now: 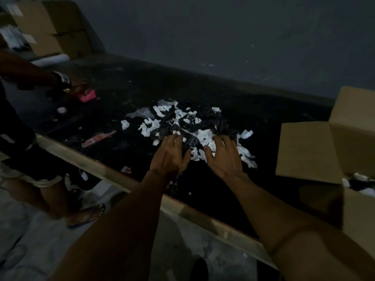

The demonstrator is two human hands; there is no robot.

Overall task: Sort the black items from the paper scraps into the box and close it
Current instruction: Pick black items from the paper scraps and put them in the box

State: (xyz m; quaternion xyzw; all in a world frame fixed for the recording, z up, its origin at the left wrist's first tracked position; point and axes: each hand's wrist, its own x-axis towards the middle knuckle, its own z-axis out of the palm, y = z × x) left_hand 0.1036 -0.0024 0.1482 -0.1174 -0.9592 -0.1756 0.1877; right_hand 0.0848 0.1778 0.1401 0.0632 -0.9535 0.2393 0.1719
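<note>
**Head view: digging into the pile, nothing picked up yet**

The left hand (170,157) and right hand (223,157) lie side by side on the near edge of the heap. Fingers are spread and flat-ish, with nothing gripped in either as far as I can see.

The black items (205,118) are jumbled in with the paper scraps (205,136) mid-worktop (233,94). The box (357,118) stands open off to the right, with its flap (308,151) hanging toward the pile.

The black bits look like limp, crinkly pieces with pale speckles (lighting is awful, so I can't say what material). The paper is small, torn white strips.

My guess is both are feather-light and floppy, so scraps will cling and ride along. I'd pinch a black piece by a free edge, lift it and give it a shake. Dark on dark makes strays easy to miss.
</note>
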